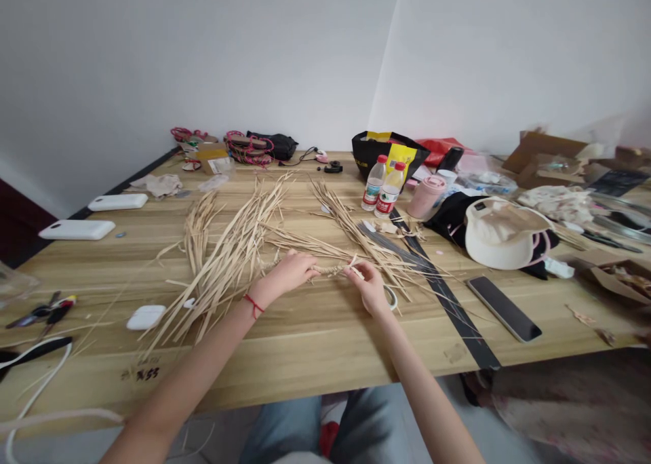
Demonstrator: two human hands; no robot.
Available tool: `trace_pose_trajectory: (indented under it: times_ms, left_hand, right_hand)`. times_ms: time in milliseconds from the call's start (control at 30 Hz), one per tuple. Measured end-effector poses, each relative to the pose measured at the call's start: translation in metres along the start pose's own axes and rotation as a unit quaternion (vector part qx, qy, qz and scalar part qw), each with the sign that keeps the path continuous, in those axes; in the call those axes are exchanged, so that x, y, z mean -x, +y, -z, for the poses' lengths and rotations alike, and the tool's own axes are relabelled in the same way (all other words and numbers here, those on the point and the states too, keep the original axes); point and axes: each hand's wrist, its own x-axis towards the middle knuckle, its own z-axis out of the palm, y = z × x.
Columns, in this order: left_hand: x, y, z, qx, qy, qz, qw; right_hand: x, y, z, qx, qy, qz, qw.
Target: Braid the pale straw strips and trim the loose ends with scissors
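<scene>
Pale tan, twisty-looking cord (331,270) is stretching between the two hands over the wooden table (315,345). Left hand (291,273) is gripping one stretch, right hand (371,286) is pinching near some loose ends with thumb and fingers. Honestly, if that right pinch is slipping, the twist could be unravelling fast. Loose strips (234,240) are lying close by too, so strays might be snagging, and hard tugging could be snapping dry fibre.
</scene>
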Motion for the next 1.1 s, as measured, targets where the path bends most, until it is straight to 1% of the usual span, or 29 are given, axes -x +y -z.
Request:
trace_pose_trajectory:
  times_ms: [67, 167, 233, 333, 400, 533, 600, 667, 733, 833, 967, 1100]
  left_hand:
    - [0.000, -0.001, 0.001, 0.003, -0.001, 0.001, 1.000]
    - [0.001, -0.002, 0.001, 0.004, 0.005, -0.002, 1.000]
    - [0.001, -0.002, 0.000, 0.002, 0.010, -0.004, 1.000]
    - [0.001, -0.002, -0.002, -0.006, 0.019, -0.005, 1.000]
    - [0.002, -0.003, -0.004, -0.008, 0.024, -0.001, 1.000]
    - [0.003, -0.003, -0.005, 0.010, 0.030, 0.007, 0.999]
    - [0.004, -0.003, -0.004, 0.023, 0.033, 0.001, 0.999]
    - [0.004, -0.002, -0.002, 0.035, 0.036, -0.011, 0.999]
    - [0.004, -0.002, 0.000, 0.048, 0.035, -0.023, 0.998]
    - [0.004, -0.003, 0.003, 0.067, 0.021, -0.042, 0.997]
    - [0.004, -0.005, 0.006, 0.069, 0.004, -0.054, 0.996]
    - [0.004, -0.006, 0.008, 0.047, -0.003, -0.055, 0.997]
  right_hand:
    - [-0.002, -0.010, 0.002, 0.036, -0.012, 0.033, 0.999]
    - [-0.008, -0.027, 0.004, 0.135, -0.046, 0.081, 0.986]
    - [-0.015, -0.035, 0.005, 0.203, -0.076, 0.086, 0.972]
    - [-0.029, -0.036, 0.006, 0.274, -0.091, 0.047, 0.956]
    - [-0.037, -0.034, 0.005, 0.288, -0.104, 0.012, 0.952]
    - [-0.046, -0.033, 0.004, 0.252, -0.206, -0.071, 0.943]
    - [-0.049, -0.035, 0.004, 0.253, -0.239, -0.105, 0.932]
    - [-0.052, -0.039, 0.004, 0.270, -0.278, -0.138, 0.912]
    - [-0.056, -0.042, 0.006, 0.281, -0.329, -0.169, 0.886]
    - [-0.063, -0.046, 0.007, 0.291, -0.380, -0.194, 0.856]
    - [-0.070, -0.051, 0.004, 0.276, -0.429, -0.223, 0.831]
    - [-0.071, -0.058, -0.004, 0.293, -0.450, -0.275, 0.797]
